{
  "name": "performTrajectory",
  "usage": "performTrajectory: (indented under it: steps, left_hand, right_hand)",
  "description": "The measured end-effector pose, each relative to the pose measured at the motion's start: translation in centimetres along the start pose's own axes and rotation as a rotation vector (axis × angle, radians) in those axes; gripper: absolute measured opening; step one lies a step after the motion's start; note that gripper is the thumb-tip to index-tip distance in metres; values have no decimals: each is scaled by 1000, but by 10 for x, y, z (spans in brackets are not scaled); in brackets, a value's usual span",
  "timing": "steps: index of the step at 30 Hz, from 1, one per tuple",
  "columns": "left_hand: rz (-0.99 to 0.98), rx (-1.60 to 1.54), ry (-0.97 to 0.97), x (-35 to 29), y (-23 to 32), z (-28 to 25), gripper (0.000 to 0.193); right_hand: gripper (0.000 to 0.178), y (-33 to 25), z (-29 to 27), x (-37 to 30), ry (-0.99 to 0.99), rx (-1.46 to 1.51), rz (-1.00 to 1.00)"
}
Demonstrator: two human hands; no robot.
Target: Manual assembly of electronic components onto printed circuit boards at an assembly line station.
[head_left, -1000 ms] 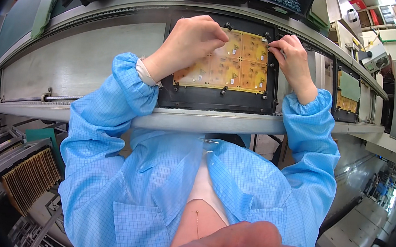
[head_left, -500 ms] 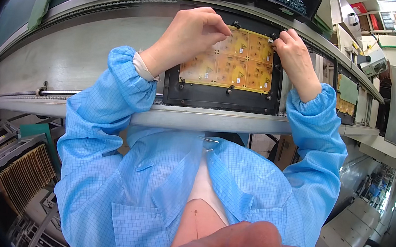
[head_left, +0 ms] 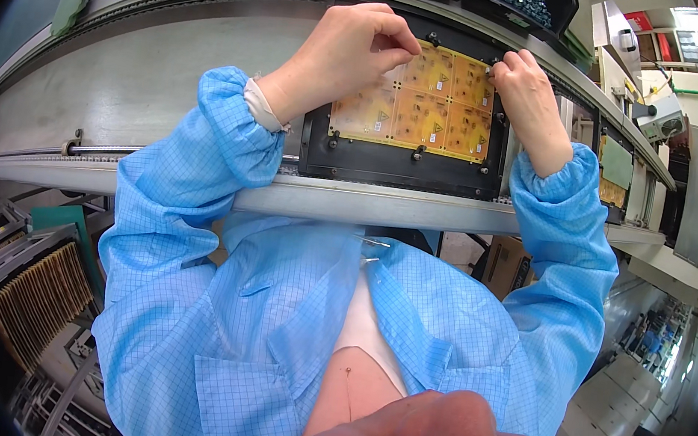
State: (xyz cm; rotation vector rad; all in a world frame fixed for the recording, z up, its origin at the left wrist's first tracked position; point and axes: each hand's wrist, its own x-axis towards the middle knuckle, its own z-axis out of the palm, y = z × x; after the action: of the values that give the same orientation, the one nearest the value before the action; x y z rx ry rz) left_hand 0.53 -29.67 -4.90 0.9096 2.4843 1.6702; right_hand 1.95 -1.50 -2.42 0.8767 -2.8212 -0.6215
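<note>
A yellow circuit board panel [head_left: 420, 106], divided into several like sections, lies in a black carrier frame [head_left: 372, 167] with dark knobs around its edge. My left hand [head_left: 347, 50] hovers over the panel's upper left part, thumb and forefinger pinched close together. Whatever lies between those fingertips, if anything, is too small to make out. At the panel's upper right corner, beside a dark knob, my right hand [head_left: 533, 93] has its fingers curled and closed. Its fingertips hide what they grip there.
The carrier sits between metal conveyor rails [head_left: 368, 201]. Beyond the far rail stands a black bin of small dark parts [head_left: 515, 3]. Farther right on the line is another carrier with a green sheet [head_left: 618, 162]. A rack of brown boards [head_left: 42, 304] stands at lower left.
The whole view has shifted slightly, so the panel and rails appear farther right. Both hands stay at nearly the same places over the panel, still closed.
</note>
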Motion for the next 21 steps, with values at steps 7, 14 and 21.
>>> performTrajectory:
  steps: [7, 14, 21]
  left_hand:
    - [-38, -21, 0, -1, -4, 0, 10]
    - [-114, -88, -9, 1, -13, -4, 12]
    - [-95, -90, -10, 2, -16, -7, 12]
  right_hand:
    - [11, 7, 20, -12, 131, 254, 102]
    - [8, 2, 29, -18, 285, 416, 156]
    - [7, 8, 28, -13, 193, 312, 126]
